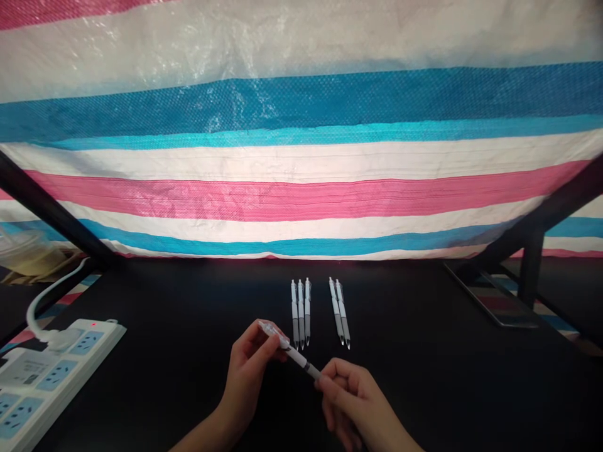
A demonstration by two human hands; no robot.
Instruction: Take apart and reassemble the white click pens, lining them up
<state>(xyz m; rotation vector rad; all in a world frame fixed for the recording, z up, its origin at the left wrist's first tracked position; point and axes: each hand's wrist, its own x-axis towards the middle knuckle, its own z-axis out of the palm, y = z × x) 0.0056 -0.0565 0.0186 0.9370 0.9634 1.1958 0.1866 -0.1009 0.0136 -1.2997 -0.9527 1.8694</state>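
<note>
A white pen (296, 358) with a grey grip slants between my two hands above the black table. My left hand (249, 370) pinches its upper end near the clip, thumb on top. At the lower end, the fingers of my right hand (353, 395) close round the grip and hide the tip. Beyond my hands, three similar white pens (301, 311) lie side by side with their tips toward me. Just right of them lies a pair of the same pens (340, 311), slightly tilted.
On the left a white power strip (56, 376) with a plugged-in cable lies on the black table (188, 314). A dark flat device (494, 298) rests at the right edge. Behind hangs a striped plastic sheet (301, 201) between dark slanted bars (541, 216).
</note>
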